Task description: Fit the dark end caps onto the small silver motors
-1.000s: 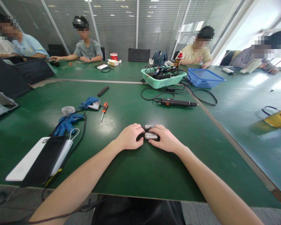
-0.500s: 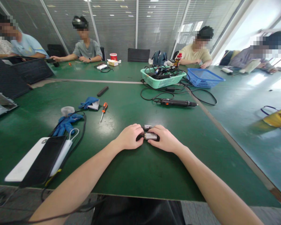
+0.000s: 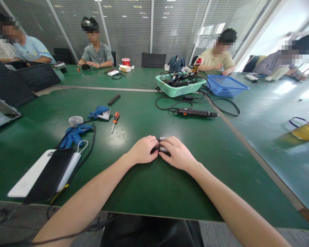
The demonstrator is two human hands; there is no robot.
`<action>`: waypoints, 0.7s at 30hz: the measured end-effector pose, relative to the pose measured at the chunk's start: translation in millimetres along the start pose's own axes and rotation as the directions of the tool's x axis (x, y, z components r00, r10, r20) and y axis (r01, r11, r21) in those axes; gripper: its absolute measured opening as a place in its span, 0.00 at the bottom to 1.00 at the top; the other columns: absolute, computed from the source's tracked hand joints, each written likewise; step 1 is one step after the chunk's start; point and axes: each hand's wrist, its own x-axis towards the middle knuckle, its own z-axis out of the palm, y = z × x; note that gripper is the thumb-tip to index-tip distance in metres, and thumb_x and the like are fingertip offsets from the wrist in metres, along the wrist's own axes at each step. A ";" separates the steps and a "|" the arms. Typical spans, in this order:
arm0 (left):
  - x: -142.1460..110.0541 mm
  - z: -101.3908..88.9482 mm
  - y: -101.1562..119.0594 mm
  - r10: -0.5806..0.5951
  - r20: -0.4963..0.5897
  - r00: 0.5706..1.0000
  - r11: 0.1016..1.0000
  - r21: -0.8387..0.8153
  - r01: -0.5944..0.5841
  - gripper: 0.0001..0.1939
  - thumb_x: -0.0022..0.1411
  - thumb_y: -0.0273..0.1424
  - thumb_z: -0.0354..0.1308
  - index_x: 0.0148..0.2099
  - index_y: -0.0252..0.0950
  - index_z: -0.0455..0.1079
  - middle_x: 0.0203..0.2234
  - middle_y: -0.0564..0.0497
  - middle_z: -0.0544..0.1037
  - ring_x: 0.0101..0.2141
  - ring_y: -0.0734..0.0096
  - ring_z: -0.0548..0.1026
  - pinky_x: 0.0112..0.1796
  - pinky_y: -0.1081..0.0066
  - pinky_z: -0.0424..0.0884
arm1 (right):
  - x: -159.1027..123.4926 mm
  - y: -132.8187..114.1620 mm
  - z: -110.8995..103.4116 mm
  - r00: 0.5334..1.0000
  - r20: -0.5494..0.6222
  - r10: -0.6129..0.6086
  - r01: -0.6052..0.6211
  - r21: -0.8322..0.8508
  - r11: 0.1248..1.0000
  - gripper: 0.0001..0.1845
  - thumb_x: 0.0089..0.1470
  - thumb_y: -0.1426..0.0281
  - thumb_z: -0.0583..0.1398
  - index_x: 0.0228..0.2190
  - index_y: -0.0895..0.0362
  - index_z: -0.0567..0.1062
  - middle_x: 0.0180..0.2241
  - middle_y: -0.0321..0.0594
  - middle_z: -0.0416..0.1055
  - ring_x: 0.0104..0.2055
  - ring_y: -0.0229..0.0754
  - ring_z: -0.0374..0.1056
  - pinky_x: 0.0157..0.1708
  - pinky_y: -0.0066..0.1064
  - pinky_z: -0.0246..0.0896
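Mid-bench, L hand (image 3: 142, 150) & R hand (image 3: 176, 153) nearly shut, cupped together on small silver metal cylinder (image 3: 163, 149), mostly hidden. Looks stiff, smooth, prob. slippery; grip by barrel. Beyond: green bench top (image 3: 154, 192), orange-handled screwdriver (image 3: 115, 118).

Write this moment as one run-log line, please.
left hand: cupped on small silver metal cylindrical part | right hand: cupped on same part | surface: green tabletop | nearby: orange-handled screwdriver
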 end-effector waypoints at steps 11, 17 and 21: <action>0.1 1.9 -0.4 0.003 -0.001 1.000 1.000 0.006 -0.003 0.05 0.64 0.29 0.54 0.41 0.37 0.70 0.37 0.47 0.74 0.41 0.62 0.72 0.43 0.62 0.71 | -1.1 0.0 8.3 0.997 -0.024 0.075 -0.073 0.075 0.995 0.11 0.59 0.72 0.61 0.44 0.52 0.73 0.45 0.46 0.72 0.50 0.52 0.68 0.51 0.47 0.70; 0.5 1.9 -0.7 0.009 0.003 1.000 1.000 0.005 -0.009 0.05 0.65 0.29 0.53 0.41 0.37 0.69 0.37 0.47 0.73 0.41 0.62 0.72 0.42 0.63 0.71 | -1.4 -1.1 6.3 0.998 -0.024 0.058 -0.056 0.055 0.997 0.13 0.55 0.74 0.60 0.43 0.52 0.73 0.45 0.46 0.70 0.50 0.52 0.67 0.51 0.46 0.69; 1.6 2.8 -0.7 0.003 0.011 1.000 1.000 0.027 -0.004 0.04 0.65 0.29 0.53 0.40 0.37 0.69 0.36 0.47 0.73 0.40 0.62 0.72 0.42 0.63 0.70 | -1.1 -2.0 7.0 0.999 -0.015 0.043 -0.043 -0.005 0.999 0.12 0.55 0.75 0.59 0.42 0.53 0.73 0.45 0.47 0.70 0.48 0.52 0.66 0.48 0.46 0.69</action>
